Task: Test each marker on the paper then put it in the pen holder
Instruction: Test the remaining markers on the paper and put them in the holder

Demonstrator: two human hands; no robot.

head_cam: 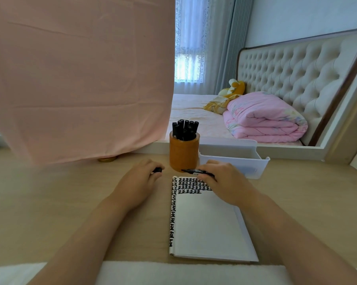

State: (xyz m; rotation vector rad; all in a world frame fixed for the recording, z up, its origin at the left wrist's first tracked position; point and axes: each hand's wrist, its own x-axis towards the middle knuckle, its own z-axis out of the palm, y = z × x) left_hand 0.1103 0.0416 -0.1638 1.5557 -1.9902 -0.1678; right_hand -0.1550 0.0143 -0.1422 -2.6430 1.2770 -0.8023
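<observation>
A white paper pad (206, 225) lies on the wooden desk (50, 202), with rows of black marks across its top and down its left edge. My right hand (224, 182) holds a black marker (196, 171) sideways over the pad's top, tip pointing left. My left hand (138, 182) rests on the desk to the left and pinches a small black cap (158, 170). Just behind the hands stands an orange-brown pen holder (184, 153) with several black markers (184, 129) upright in it.
A white plastic tray (235, 159) sits right of the holder, behind my right hand. A pink cloth (80, 79) hangs over the desk's back left, with a gold round base (107, 159) under it. A bed with a pink quilt lies beyond the desk.
</observation>
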